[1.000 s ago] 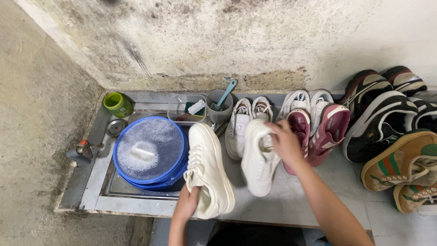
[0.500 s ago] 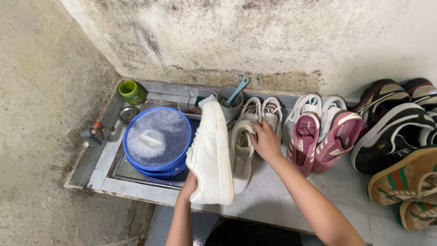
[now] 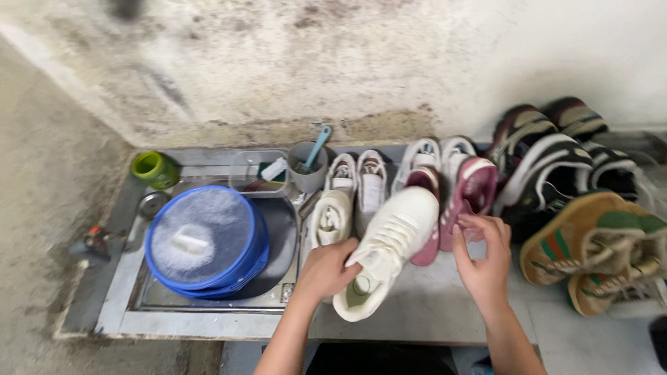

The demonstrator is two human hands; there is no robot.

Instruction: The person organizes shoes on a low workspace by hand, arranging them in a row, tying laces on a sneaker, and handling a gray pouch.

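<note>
White sneaker [image 3: 390,243] is held in left hand [image 3: 326,271] grip; right hand [image 3: 483,260], grip loose, touches pink sneaker [image 3: 472,191] just beyond.

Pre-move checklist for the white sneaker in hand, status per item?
1. Left hand has a grip on the white sneaker at its heel end: ok.
2. Sneaker sole fully seated on the counter: cannot tell; it lies at a slant, toe toward the wall.
3. Right hand free of the white sneaker: ok; its fingers are at the maroon sneaker.
4. Toe touching the other maroon sneaker: cannot tell; the two overlap in the head view.
5. Blue basin of sudsy water sits apart from the sneaker: ok.
6. Cream sneaker beside the left hand lying flat: ok.
</note>
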